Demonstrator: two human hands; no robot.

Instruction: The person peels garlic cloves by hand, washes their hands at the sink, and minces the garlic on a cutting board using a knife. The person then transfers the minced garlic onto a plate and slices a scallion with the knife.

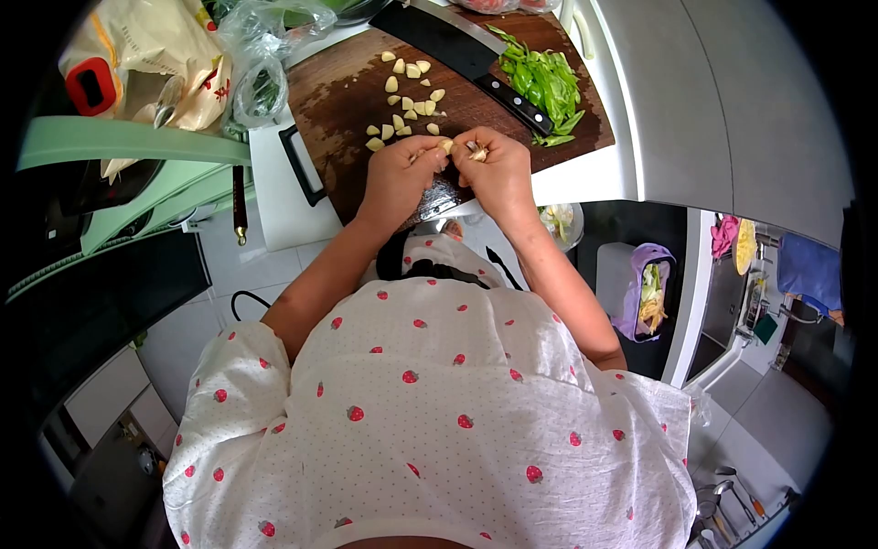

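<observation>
Over the near edge of the dark wooden cutting board, my left hand pinches a pale garlic clove between thumb and fingers. My right hand meets it from the other side, its fingers closed on a garlic piece with papery skin. Several peeled garlic cloves lie scattered on the board beyond my hands. A cleaver rests diagonally across the board, its black handle toward my right hand. Sliced green peppers are heaped to the right of it.
Plastic bags and a beige package crowd the left side by a light green rack. Below the counter at right are a bowl of scraps and a purple-lined bin. A grey cabinet borders the right.
</observation>
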